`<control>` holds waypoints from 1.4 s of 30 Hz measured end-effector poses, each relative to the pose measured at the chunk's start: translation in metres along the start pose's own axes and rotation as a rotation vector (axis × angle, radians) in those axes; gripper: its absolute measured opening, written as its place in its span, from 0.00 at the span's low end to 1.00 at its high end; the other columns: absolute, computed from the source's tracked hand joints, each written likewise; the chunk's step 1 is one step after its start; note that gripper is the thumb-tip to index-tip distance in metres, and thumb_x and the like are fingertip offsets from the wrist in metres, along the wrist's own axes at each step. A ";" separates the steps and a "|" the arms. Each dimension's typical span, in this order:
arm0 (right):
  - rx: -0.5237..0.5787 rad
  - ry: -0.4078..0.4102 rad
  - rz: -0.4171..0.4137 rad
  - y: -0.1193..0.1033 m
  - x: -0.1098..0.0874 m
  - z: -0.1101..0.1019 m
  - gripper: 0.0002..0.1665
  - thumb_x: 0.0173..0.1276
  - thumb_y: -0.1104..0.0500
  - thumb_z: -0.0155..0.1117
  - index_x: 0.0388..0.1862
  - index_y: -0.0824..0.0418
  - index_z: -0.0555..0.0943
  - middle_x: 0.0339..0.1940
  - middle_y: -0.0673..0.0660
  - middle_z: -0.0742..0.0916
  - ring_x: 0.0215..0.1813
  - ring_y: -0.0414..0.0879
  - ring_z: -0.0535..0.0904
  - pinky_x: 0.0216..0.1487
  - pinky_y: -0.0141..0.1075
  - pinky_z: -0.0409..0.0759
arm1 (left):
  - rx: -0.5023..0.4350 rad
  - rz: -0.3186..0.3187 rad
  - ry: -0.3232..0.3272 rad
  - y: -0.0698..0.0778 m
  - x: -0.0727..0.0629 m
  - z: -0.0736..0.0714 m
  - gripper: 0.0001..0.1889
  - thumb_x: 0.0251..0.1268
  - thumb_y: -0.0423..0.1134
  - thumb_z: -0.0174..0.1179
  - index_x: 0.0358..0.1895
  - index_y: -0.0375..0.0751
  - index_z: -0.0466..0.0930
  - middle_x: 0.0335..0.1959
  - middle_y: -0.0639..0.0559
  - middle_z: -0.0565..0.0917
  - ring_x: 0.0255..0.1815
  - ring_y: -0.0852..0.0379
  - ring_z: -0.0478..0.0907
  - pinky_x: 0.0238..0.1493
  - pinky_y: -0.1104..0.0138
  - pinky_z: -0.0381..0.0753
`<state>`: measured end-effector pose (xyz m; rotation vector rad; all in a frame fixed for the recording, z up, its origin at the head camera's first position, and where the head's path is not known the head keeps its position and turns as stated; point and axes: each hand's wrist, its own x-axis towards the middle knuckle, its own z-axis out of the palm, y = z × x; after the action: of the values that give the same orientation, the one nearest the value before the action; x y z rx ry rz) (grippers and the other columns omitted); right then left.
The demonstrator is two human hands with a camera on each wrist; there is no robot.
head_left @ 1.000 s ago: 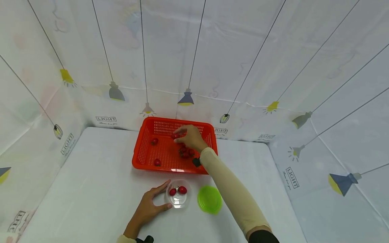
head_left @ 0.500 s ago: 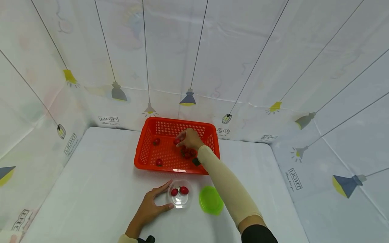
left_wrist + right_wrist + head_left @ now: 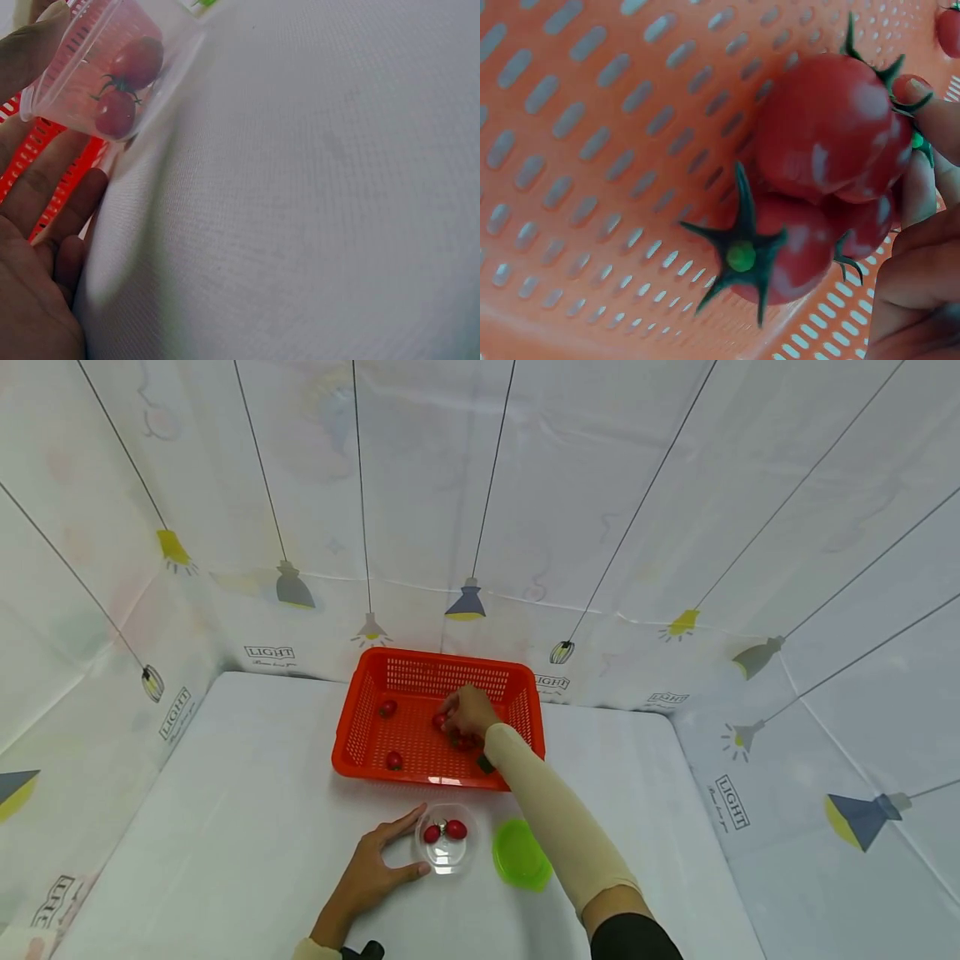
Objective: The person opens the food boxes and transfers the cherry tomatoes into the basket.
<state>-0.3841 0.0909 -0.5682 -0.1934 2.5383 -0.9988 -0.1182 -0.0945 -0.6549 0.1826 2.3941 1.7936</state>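
Now the right hand [image 3: 472,712] has been brought lower, nearer the tomato cluster [image 3: 802,251] in the red basket [image 3: 356,727]; a single tomato [image 3: 440,721] is pinched between its thumb and fingers, not yet lifted out. Meanwhile the clear cup [image 3: 442,855], holding two tomatoes, is steadied at its left side by the left hand [image 3: 371,868], thumb and forefinger spread around it.

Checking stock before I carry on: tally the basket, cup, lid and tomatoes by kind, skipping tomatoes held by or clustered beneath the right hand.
Red basket: 1
Clear cup: 1
Green lid: 1
Tomatoes: 4 (2 in the cup, 2 in the basket's left half)
Total: 7
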 end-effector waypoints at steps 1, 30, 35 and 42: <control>-0.005 0.002 0.005 0.000 0.001 0.000 0.15 0.63 0.67 0.80 0.49 0.58 0.93 0.40 0.55 0.90 0.24 0.42 0.76 0.23 0.32 0.76 | -0.001 -0.004 -0.001 0.001 0.000 0.000 0.44 0.54 0.54 0.82 0.77 0.73 0.72 0.71 0.74 0.79 0.78 0.53 0.71 0.80 0.38 0.64; 0.075 0.251 -0.305 -0.050 -0.137 -0.043 0.17 0.67 0.51 0.80 0.55 0.38 0.91 0.55 0.42 0.91 0.28 0.45 0.77 0.29 0.35 0.78 | 0.026 -0.017 0.005 0.003 -0.002 0.001 0.44 0.55 0.56 0.81 0.77 0.76 0.70 0.71 0.70 0.80 0.78 0.50 0.72 0.79 0.35 0.65; 0.146 0.244 -0.355 -0.044 -0.173 -0.038 0.20 0.68 0.52 0.79 0.58 0.45 0.90 0.51 0.49 0.92 0.19 0.43 0.66 0.20 0.30 0.66 | 0.029 -0.019 0.002 0.002 -0.003 0.001 0.43 0.55 0.57 0.80 0.76 0.78 0.70 0.71 0.70 0.80 0.78 0.49 0.72 0.79 0.34 0.65; 0.283 0.191 -0.381 -0.025 -0.207 -0.021 0.18 0.69 0.52 0.78 0.57 0.42 0.89 0.50 0.52 0.93 0.14 0.43 0.62 0.15 0.28 0.66 | 0.019 -0.018 0.004 0.002 -0.002 0.001 0.44 0.55 0.56 0.81 0.76 0.78 0.71 0.70 0.71 0.80 0.78 0.50 0.72 0.79 0.35 0.64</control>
<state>-0.2050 0.1418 -0.4711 -0.5362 2.5412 -1.5759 -0.1162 -0.0937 -0.6529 0.1587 2.4083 1.7655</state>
